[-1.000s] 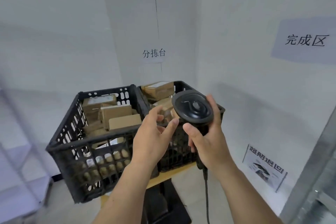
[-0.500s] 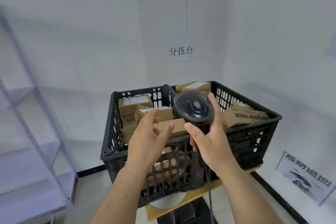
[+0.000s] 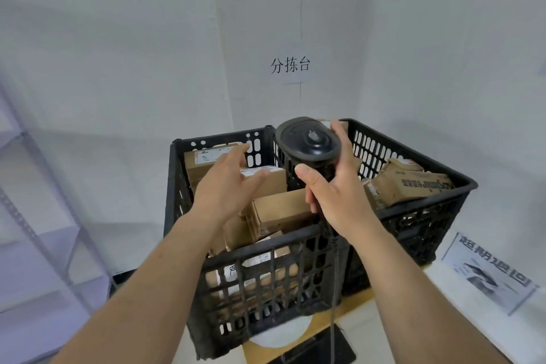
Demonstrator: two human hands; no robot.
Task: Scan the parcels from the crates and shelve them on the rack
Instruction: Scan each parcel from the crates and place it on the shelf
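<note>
Black scanner (image 3: 307, 143) in right hand (image 3: 336, 195) grip hides pt of right crate (image 3: 419, 216); its cable runs off-frame. Left hand (image 3: 224, 186), fingers spread & empty, over cardboard parcels (image 3: 277, 210) in left crate (image 3: 266, 272)

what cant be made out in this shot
Head view only:
- The scanner window: it faces away, and the right hand wraps the handle.
- Lower parcels in the left crate: covered by the top boxes and the crate wall.
- Label text on the rear parcel: too small, partly behind the left hand.
- The rack: blurred, cut off by the left edge.
</note>
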